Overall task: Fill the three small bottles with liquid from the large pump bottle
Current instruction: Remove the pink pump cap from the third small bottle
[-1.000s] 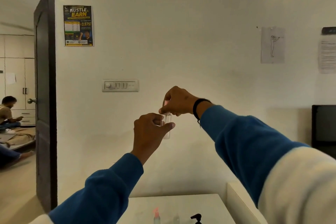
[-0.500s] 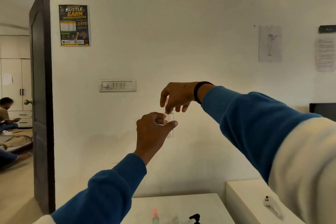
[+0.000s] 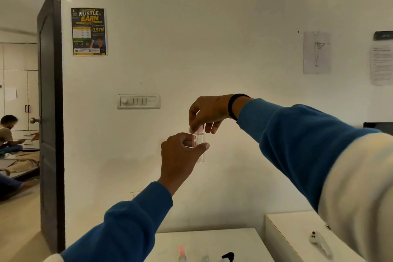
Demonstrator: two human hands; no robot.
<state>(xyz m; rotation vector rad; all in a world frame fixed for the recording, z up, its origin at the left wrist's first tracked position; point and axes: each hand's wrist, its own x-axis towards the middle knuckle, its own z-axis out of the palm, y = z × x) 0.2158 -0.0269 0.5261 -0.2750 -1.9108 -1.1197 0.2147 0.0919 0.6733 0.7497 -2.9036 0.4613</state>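
Right hand (image 3: pixel 209 112) lowered back onto small bottle (image 3: pixel 199 144) top, fingertips pinching cap.

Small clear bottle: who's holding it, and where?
Left hand grips the small clear bottle around its upper body, held up in the air. Right hand pinches its top from above; whether that is a cap cannot be told.

Both hands (image 3: pixel 180 153) raised, fingers pinched

Interior of a plain office-like or shared room. White wall bearing a printed poster (image 3: pixel 88 31), a switch panel (image 3: pixel 138 101) and pinned paper sheets (image 3: pixel 316 52); white tables (image 3: pixel 214 240) below; a dark open door (image 3: pixel 50 112) leads to an adjoining room with white cupboards (image 3: pixel 19 85).
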